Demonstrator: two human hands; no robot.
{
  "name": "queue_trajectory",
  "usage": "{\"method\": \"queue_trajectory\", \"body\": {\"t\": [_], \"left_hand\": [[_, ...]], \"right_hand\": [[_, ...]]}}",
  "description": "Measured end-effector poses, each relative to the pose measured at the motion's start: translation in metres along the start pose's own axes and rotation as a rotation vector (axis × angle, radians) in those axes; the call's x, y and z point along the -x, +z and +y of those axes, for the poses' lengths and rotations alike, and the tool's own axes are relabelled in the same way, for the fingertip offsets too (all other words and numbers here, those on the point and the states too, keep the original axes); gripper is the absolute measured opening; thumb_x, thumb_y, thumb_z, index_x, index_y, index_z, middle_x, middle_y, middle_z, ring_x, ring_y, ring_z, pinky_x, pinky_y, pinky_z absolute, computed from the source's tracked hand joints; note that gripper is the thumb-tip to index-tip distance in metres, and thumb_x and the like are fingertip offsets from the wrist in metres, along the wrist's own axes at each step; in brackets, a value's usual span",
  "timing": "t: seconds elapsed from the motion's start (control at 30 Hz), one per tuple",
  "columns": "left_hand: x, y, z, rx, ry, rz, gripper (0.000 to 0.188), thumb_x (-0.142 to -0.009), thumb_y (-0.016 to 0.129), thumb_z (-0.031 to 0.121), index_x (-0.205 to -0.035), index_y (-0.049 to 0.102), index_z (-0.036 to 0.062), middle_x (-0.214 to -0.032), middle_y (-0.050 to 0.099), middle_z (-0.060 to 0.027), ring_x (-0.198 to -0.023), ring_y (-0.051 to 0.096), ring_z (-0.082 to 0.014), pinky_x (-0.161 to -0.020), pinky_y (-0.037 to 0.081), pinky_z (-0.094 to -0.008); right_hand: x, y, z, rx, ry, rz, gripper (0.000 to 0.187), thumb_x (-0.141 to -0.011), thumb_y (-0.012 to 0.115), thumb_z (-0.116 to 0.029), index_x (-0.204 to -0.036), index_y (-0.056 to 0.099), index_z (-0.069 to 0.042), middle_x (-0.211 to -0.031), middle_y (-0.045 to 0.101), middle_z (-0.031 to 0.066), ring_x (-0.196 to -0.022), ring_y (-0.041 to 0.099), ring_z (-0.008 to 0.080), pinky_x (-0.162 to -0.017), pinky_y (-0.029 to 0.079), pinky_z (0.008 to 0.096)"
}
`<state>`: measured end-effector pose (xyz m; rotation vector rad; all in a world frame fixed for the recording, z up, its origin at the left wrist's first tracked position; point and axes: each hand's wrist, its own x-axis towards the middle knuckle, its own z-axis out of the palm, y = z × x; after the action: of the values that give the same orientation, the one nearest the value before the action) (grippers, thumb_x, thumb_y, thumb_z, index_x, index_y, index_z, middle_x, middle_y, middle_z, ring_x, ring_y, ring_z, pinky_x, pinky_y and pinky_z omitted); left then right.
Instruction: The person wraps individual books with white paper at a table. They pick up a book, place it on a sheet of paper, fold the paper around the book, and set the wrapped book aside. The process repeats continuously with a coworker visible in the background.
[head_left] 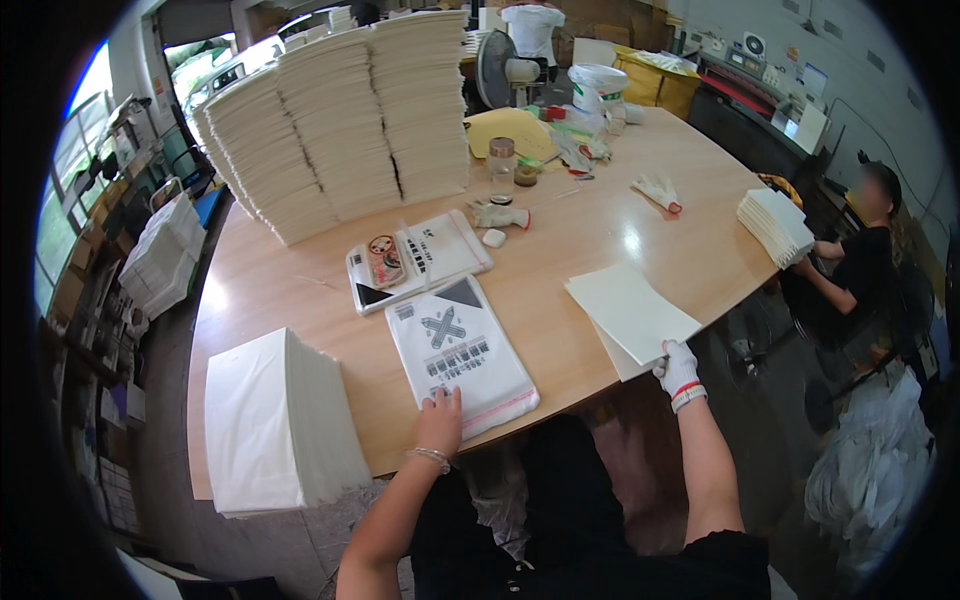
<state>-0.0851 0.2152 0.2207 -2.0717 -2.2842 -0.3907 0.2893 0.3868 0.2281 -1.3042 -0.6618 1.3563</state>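
Observation:
My left hand [440, 415], bare and with a bracelet at the wrist, rests with its fingers spread on the near end of a stack of printed clear plastic bags [475, 375]. In a white glove, my right hand [678, 368] pinches the near corner of a cream paper pad [640, 305] at the table's front edge. Another cream sheet or pad [617, 352] shows partly beneath it, turned at an angle. Behind the first bags lies a second pile of plastic bags [455, 245], with a small flat printed pack [385, 262] on top.
Tall stacks of cream paper [330, 130] rise at the back left. A shorter paper stack [265, 420] stands at the front left. Loose gloves [657, 193], a lidded jar [502, 165] and a fan [497, 70] are farther back. At right, a seated person holds a paper stack [775, 225].

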Motion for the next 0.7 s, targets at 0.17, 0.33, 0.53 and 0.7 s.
{"method": "queue_trajectory", "body": {"t": [0.17,0.33,0.53,0.7], "left_hand": [[-0.013,0.009,-0.011,-0.18,0.071,-0.086,0.017,-0.07,0.051,0.008,-0.086,0.054,0.002,-0.09,0.051,-0.0157,-0.083,0.051,-0.0287,-0.068,0.045,-0.0369],[-0.012,0.015,-0.007,-0.159,0.087,-0.113,0.011,-0.07,0.051,0.005,-0.08,0.056,0.0022,-0.083,0.052,-0.013,-0.081,0.052,-0.027,-0.067,0.046,-0.0343],[-0.022,0.024,-0.026,-0.012,0.014,0.01,0.016,-0.071,0.051,0.008,-0.084,0.054,0.0009,-0.084,0.053,-0.0143,-0.079,0.053,-0.0278,-0.07,0.046,-0.0356],[0.005,0.012,-0.034,-0.083,-0.016,0.489,0.016,-0.076,0.051,0.018,-0.081,0.054,0.0037,-0.087,0.055,-0.0137,-0.083,0.054,-0.0292,-0.066,0.046,-0.0365]], "right_hand": [[0.056,0.007,-0.004,-0.012,-0.201,-0.124,0.013,-0.083,0.044,-0.013,-0.095,0.046,-0.008,-0.061,0.048,0.0011,-0.038,0.041,0.01,-0.029,0.031,0.0248],[0.15,-0.012,0.004,0.03,-0.172,-0.419,0.036,-0.082,0.043,-0.009,-0.116,0.04,0.002,-0.106,0.052,0.0103,-0.093,0.053,0.0172,-0.077,0.045,0.0281],[0.204,-0.008,0.036,0.094,0.177,-0.61,0.034,-0.079,0.047,-0.013,-0.109,0.047,0.002,-0.096,0.057,0.0095,-0.087,0.056,0.0182,-0.075,0.046,0.0289],[0.217,0.01,0.052,-0.163,0.362,-0.387,0.023,-0.079,0.046,-0.014,-0.098,0.049,-0.002,-0.08,0.056,0.0069,-0.054,0.053,0.0144,-0.041,0.04,0.024]]}}
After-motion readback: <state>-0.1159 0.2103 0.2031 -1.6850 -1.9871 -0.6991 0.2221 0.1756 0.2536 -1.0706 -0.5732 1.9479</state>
